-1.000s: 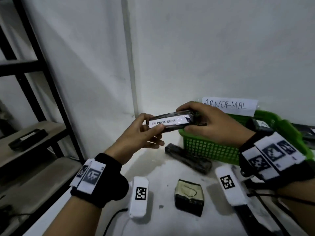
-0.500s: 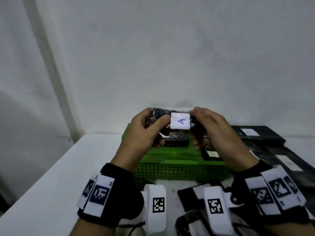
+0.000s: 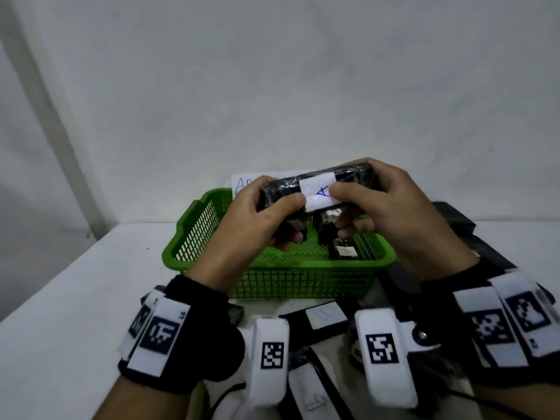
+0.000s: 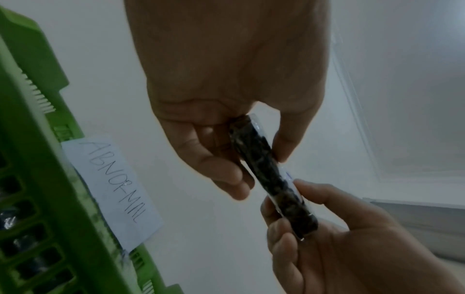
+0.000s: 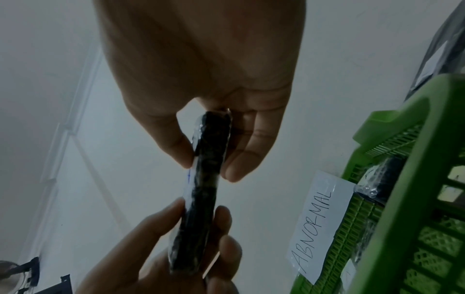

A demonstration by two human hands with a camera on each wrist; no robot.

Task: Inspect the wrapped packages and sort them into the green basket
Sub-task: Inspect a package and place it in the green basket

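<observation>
Worktop (image 3: 75,298): white, by a white wall.
Green basket (image 3: 303,283): a few packages already inside.
Waiting packages (image 3: 325,318): some left nearby.
Wrapped package (image 3: 318,189): above basket; left hand (image 3: 257,225) and right hand (image 3: 391,213) fingers pinch its ends.

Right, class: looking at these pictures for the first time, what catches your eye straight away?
Both hands, left and right, hold a black wrapped package with a white label marked "A" above the green basket. Behind the basket, a paper sign reads "ABNORMAL".

Plain white wall (image 3: 272,86) behind white table (image 3: 75,283), prob. dim light.
</observation>
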